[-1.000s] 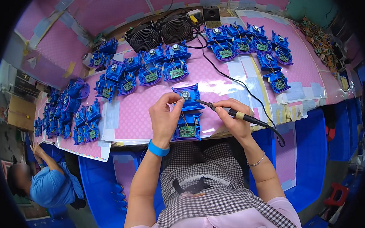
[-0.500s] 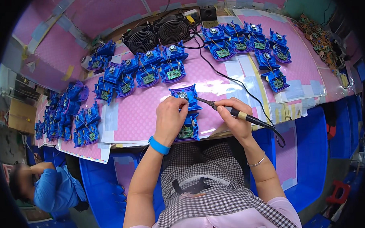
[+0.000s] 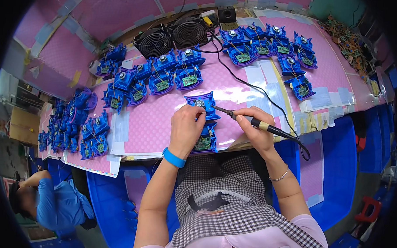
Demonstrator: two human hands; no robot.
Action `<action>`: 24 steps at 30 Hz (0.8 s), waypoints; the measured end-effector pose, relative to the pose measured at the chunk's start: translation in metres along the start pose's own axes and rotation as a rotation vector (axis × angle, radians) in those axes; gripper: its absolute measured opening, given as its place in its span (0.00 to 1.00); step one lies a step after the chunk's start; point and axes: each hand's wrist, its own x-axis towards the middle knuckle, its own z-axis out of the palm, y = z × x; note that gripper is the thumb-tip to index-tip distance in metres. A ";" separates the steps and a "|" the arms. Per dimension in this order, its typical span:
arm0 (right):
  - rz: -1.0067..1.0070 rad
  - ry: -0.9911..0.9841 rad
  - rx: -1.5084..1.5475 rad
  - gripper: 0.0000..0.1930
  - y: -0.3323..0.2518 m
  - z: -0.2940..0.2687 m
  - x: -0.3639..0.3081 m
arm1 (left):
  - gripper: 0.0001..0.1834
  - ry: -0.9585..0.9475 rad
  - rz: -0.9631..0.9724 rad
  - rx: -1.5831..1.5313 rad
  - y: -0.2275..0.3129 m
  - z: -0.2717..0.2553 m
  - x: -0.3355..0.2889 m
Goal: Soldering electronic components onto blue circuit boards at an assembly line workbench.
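Note:
A blue plastic assembly with a green circuit board lies on the pink mat at the table's near edge. My left hand rests on it, fingers pinched near its upper part beside a round metal piece. My right hand grips a soldering iron like a pen. Its tip points left at the assembly, just right of my left fingers. A black cord runs from the iron's handle.
Several more blue assemblies lie in groups at the back middle, back right and left. Two black fans stand at the back. Blue bins sit under the table. Another person in blue is at lower left.
The iron's tip has stayed at the assembly while my left hand shifted slightly on it. The person at lower left has moved.

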 end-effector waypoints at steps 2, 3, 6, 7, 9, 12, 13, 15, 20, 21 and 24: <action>0.007 -0.003 -0.006 0.07 -0.001 -0.001 0.000 | 0.07 -0.001 -0.007 -0.008 0.000 0.000 0.000; 0.015 -0.005 -0.012 0.07 -0.001 -0.001 0.000 | 0.07 -0.003 -0.013 -0.015 0.001 0.000 0.000; 0.018 0.002 0.001 0.07 -0.001 0.000 0.000 | 0.07 -0.002 -0.004 -0.013 0.000 0.001 0.001; 0.018 0.002 0.001 0.07 -0.001 0.000 -0.001 | 0.07 -0.002 -0.004 -0.013 0.000 0.001 0.001; 0.007 0.005 -0.003 0.07 0.000 0.000 -0.001 | 0.07 -0.005 -0.011 -0.026 0.000 0.000 0.001; 0.016 -0.005 0.001 0.07 -0.002 0.001 0.000 | 0.07 -0.014 -0.016 -0.022 0.000 0.000 0.001; 0.017 -0.005 0.001 0.07 -0.002 0.002 0.000 | 0.07 -0.015 -0.016 -0.023 0.000 0.000 0.001; 0.005 0.008 -0.014 0.07 -0.003 0.004 0.000 | 0.07 -0.022 -0.024 -0.011 0.001 -0.001 0.001; 0.029 -0.005 -0.045 0.07 -0.004 0.006 0.000 | 0.07 -0.023 -0.030 -0.021 0.001 0.000 0.001; 0.017 0.006 -0.058 0.07 -0.003 0.006 0.000 | 0.07 -0.019 -0.029 -0.027 0.001 0.000 0.001; 0.046 -0.003 -0.059 0.07 -0.004 0.006 -0.001 | 0.07 -0.015 -0.018 -0.011 0.000 0.000 0.001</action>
